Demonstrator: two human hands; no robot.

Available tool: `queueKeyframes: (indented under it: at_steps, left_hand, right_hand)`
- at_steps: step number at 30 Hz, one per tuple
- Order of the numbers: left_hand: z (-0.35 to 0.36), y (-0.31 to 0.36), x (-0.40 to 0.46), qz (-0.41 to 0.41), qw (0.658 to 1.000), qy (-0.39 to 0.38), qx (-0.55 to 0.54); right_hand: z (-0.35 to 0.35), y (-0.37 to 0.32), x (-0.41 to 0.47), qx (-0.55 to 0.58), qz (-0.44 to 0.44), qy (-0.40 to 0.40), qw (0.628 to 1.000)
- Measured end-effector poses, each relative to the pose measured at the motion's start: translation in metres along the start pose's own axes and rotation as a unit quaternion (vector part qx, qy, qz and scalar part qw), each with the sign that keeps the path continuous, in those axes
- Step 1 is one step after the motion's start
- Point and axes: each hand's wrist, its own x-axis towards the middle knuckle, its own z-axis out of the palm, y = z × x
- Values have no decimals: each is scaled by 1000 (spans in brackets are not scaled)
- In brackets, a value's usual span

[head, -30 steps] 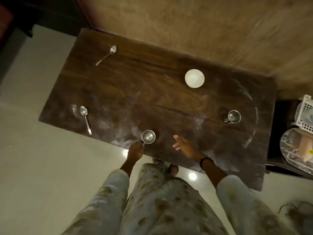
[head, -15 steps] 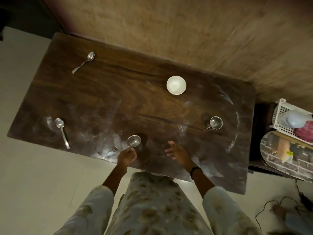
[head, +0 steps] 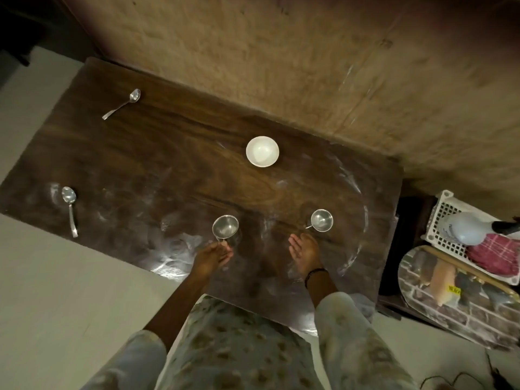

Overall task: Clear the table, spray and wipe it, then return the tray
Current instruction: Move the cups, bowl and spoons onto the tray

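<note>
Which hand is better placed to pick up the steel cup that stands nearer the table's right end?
The right hand. It is open, its fingertips just short of the right steel cup and its handle. The left hand already pinches the handle of the other cup, so it is likely occupied.

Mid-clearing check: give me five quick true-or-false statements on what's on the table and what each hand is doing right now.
1. The left hand pinches the handle of a steel cup. True.
2. The right hand grips the other steel cup. False: its fingers are straight, just short of that cup.
3. Two spoons lie on the table. True: far spoon, near spoon.
4. The white bowl sits between the cups. False: it stands beyond them.
5. The tray is on the table. False: it lies beside it.
</note>
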Motion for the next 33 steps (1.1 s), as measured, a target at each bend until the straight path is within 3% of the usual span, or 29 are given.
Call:
queueKeyframes:
  at_steps: [13,17,23,27,33]
  left_hand:
    - [69,-63,1,8,999,33,22]
    - [82,-65,-6,32,996,18,83]
    - [140,-69,-23,74,965,-69,242]
    - [205,-89,-31,114,919,-147,349]
    - [321,-139,-49,95,879,-258,389]
  right_hand:
    - [-14,-24,47,-6,41,-36,998]
    - [-35,-35,42,6,-12,-17,1000]
    - [-137,-32,18,-47,-165,14,985]
    - [-223,-38,-1,-166,-270,93,944]
    - [-312,-76,-6,-110,-307,180,928]
